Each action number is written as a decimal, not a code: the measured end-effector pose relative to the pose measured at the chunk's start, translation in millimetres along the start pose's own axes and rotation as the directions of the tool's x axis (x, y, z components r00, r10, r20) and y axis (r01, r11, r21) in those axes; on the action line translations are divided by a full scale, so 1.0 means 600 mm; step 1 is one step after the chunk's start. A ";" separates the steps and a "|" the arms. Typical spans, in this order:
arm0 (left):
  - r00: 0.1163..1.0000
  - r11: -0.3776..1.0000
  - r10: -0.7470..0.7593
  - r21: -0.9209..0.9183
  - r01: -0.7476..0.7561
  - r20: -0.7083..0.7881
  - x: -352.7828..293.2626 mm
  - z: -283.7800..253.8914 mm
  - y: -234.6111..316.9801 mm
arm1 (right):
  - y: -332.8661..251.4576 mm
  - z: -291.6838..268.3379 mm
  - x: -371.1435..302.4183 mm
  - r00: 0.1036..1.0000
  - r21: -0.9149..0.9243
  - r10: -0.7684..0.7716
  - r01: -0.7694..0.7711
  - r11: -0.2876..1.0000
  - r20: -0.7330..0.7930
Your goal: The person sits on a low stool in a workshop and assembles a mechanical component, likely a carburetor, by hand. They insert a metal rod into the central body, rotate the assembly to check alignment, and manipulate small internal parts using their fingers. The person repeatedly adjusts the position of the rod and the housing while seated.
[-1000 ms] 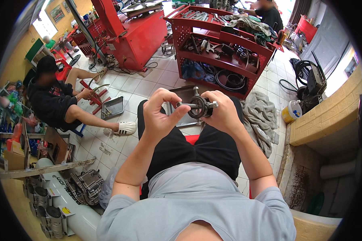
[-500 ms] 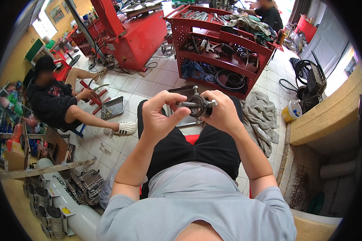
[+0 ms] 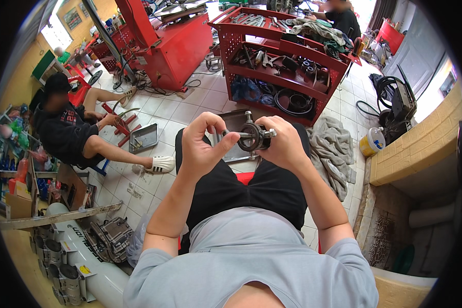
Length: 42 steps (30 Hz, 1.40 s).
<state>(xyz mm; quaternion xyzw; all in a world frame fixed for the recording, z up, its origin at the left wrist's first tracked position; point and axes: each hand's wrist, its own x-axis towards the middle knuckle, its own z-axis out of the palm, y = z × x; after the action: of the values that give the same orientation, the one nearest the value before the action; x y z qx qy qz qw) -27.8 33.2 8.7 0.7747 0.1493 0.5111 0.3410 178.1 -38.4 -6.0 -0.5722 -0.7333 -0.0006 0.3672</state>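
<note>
My right hand (image 3: 283, 145) is closed round the side of a dark metal puller-like tool (image 3: 249, 142), held above my lap. The tool has a round ring, a crossbar with bolt ends, and a slim rod running out toward the left. My left hand (image 3: 202, 148) is closed in a pinch at the rod's left end, thumb and fingertips on it. Behind the tool, a grey metal tray (image 3: 234, 119) lies on the floor between my knees, partly hidden by my hands.
A red tool trolley (image 3: 287, 84) with wrenches and parts stands ahead. Grey cloth (image 3: 333, 154) lies right of my legs, near a white bucket (image 3: 372, 142). On the left sits a person (image 3: 69, 123) beside another tray (image 3: 144, 137). A white cylinder (image 3: 82, 246) lies lower left.
My left hand has shifted slightly left along the rod, and its fingers have curled closer together. The right hand still holds the tool, nearly unmoved. The seated person's hand has moved slightly.
</note>
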 end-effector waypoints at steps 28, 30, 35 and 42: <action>0.980 0.910 0.166 0.398 -0.111 -0.107 -0.001 0.003 0.011 | -0.009 0.003 -0.002 0.998 -0.079 -0.049 0.052 0.996 0.043; 0.963 0.882 0.261 0.421 -0.210 -0.066 0.005 0.003 0.011 | -0.005 0.003 -0.002 0.998 -0.076 -0.051 0.054 0.996 0.039; 0.960 0.920 0.270 0.313 -0.235 -0.071 0.010 0.006 0.017 | -0.005 -0.004 -0.001 1.000 -0.064 -0.008 0.009 0.998 0.027; 0.985 0.968 0.157 0.208 -0.139 -0.075 0.013 0.005 0.027 | 0.005 -0.007 0.000 0.999 -0.049 0.030 -0.029 0.998 0.021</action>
<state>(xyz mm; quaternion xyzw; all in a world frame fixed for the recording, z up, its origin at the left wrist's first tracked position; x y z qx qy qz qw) -23.4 25.0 24.2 0.7901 0.1576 0.5522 0.2143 182.9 -39.0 -4.0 -0.5917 -0.7285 -0.0070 0.3451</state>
